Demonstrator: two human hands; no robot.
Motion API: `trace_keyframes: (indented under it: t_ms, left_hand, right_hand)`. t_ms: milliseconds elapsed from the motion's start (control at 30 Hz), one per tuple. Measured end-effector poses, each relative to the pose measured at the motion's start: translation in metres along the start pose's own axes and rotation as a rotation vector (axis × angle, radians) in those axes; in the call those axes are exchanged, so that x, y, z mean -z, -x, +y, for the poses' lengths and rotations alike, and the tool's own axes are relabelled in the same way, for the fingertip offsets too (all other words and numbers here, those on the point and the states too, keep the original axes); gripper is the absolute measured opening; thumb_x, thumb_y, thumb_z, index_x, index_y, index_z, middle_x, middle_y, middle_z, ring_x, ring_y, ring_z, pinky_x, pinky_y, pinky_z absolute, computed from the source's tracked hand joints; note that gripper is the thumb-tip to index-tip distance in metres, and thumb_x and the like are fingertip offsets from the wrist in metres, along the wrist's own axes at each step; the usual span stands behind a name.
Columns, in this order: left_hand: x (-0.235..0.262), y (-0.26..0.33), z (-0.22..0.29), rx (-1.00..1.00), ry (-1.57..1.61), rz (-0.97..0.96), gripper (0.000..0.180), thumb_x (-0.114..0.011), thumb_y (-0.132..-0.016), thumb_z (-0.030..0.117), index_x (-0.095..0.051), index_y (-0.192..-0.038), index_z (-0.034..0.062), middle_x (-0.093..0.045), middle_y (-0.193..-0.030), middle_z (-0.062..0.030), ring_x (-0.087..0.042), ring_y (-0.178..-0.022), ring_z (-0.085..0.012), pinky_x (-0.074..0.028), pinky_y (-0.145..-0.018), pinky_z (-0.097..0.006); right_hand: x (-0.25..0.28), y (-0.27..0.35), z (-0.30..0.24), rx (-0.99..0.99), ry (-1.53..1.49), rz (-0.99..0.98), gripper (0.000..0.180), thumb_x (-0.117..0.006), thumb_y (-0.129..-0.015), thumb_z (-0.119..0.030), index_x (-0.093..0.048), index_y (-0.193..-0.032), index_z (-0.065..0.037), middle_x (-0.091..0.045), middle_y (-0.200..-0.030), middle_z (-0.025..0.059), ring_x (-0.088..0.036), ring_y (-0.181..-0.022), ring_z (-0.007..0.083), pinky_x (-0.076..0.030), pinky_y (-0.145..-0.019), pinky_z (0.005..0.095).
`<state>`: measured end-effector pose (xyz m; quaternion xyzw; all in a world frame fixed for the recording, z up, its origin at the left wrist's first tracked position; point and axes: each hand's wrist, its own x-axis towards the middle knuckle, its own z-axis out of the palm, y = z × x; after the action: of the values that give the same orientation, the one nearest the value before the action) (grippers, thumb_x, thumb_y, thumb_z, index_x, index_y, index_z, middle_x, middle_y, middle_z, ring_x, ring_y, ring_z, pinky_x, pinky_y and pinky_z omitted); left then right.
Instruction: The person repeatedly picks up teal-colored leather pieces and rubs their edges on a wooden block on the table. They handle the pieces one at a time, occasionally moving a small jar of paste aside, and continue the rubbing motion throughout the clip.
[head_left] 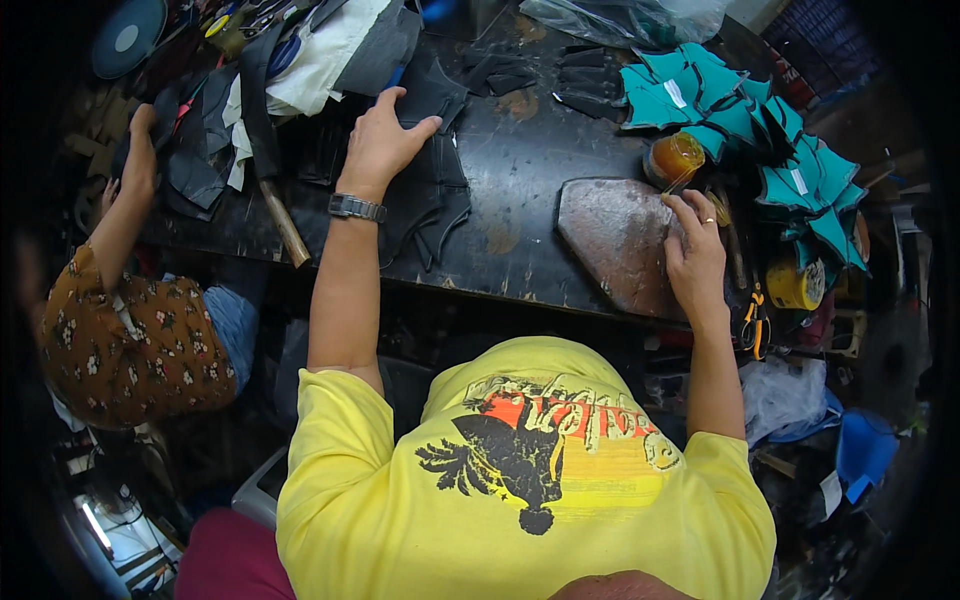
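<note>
My left hand (385, 145) reaches over a pile of black cut leather-like pieces (435, 185), its thumb and index finger spread apart; its other fingers are partly hidden. Nothing shows in its grasp. My right hand (695, 245) is at the right edge of a brown, angular stone-like slab (620, 240). Its fingers are apart and slightly bent, and a ring is on one of them. Just beyond its fingertips stands a jar of amber, glue-like stuff (677, 155), with thin strands hanging near the fingers.
Teal black-edged pieces (700, 90) are heaped at the right. Nearby are a yellow tub (797, 283) and orange-handled pliers (756, 320). A wooden-handled hammer (284, 225) overhangs the table's (510, 250) front edge. At the left sits a person in a floral top (140, 345).
</note>
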<state>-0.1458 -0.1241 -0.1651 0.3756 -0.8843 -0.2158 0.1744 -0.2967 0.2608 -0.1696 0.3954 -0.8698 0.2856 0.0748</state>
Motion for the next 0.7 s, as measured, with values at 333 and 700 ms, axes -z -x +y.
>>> trace_keyframes:
  t_ms: [333,700]
  left_hand:
    - [0.029,0.013,-0.01,-0.097,0.288,0.104,0.057,-0.083,-0.074,0.036,-0.072,-0.122,0.0083,-0.072,-0.115,-0.0206,-0.07,-0.109,-0.0305,-0.053,-0.095,-0.038]
    - [0.012,0.105,0.055,0.197,2.008,-0.816,0.063,-0.047,-0.097,0.031,-0.038,-0.151,-0.001,-0.056,-0.14,-0.0232,-0.064,-0.119,-0.0327,-0.055,-0.1,-0.043]
  right_hand:
    - [-0.005,0.02,-0.008,-0.003,-0.313,-0.008,0.055,-0.061,-0.085,0.011,-0.059,-0.137,-0.006,-0.055,-0.135,0.0092,-0.06,-0.093,0.0131,-0.05,-0.077,0.025]
    - [-0.031,0.033,0.001,-0.135,-0.909,0.234,0.071,-0.063,-0.094,0.005,-0.033,-0.157,-0.008,-0.056,-0.125,0.0107,-0.056,-0.1,0.0119,-0.049,-0.089,0.0257]
